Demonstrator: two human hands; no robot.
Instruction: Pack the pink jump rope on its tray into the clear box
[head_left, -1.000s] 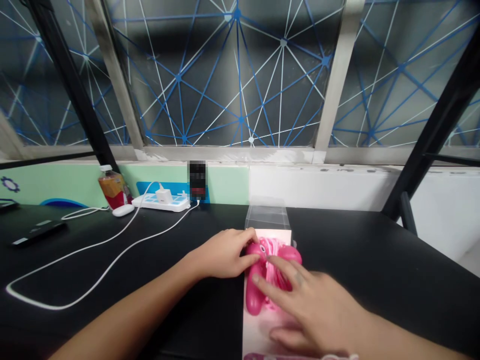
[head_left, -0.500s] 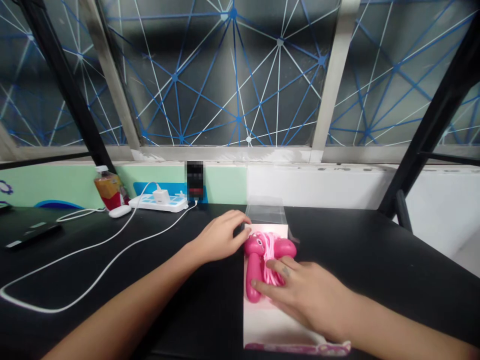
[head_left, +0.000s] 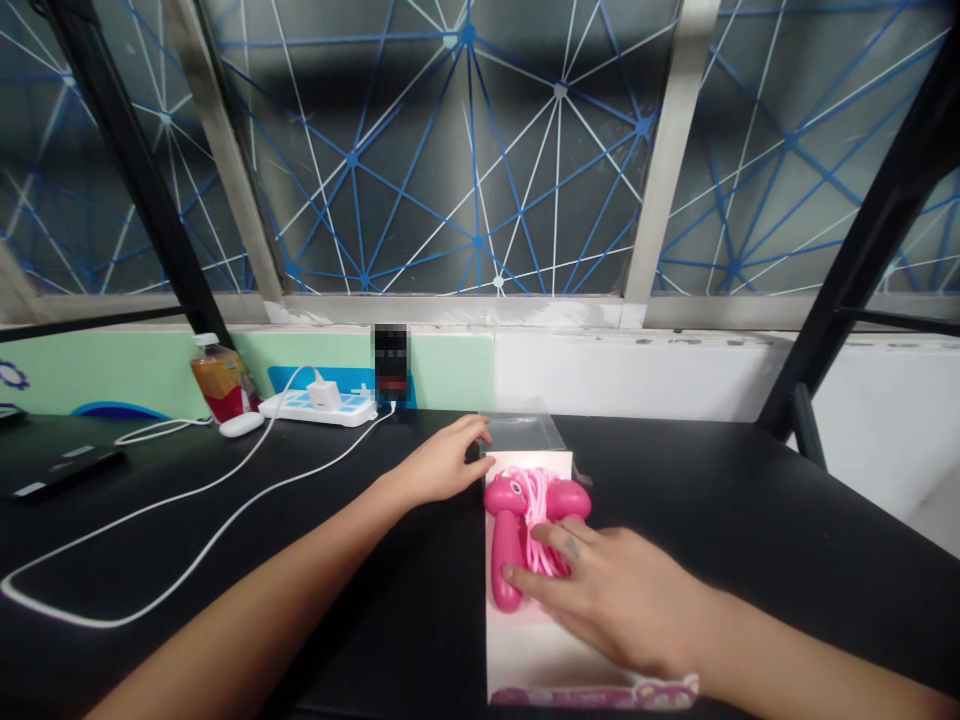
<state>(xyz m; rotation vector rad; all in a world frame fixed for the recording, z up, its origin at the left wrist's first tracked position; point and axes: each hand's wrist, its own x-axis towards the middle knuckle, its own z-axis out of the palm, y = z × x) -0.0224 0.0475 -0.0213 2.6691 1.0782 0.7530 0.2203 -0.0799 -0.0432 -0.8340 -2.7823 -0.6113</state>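
A pink skipping rope (head_left: pixel 517 525) with thick pink handles and coiled cord lies on a long pale pink card (head_left: pixel 536 655) on the black table (head_left: pixel 750 520). My right hand (head_left: pixel 607 590) lies flat over the rope and card, fingers stretched out, fingertips on the cord and a handle. A clear plastic box (head_left: pixel 521 435) stands at the card's far end. My left hand (head_left: pixel 442 462) reaches to the near left corner of that box, fingers slightly curled and touching its edge.
At the back left stand a drink bottle (head_left: pixel 216 380), a white mouse (head_left: pixel 240 424) and a white power strip (head_left: pixel 319 404) with a charger, its white cable (head_left: pixel 150 520) looping over the table. A dark flat device (head_left: pixel 60 470) lies far left. Black frame legs rise at both sides.
My left hand has left the rope's handle and moved back to the clear box's corner. My right hand slid slightly toward me on the rope; the clear box sits a little further left.
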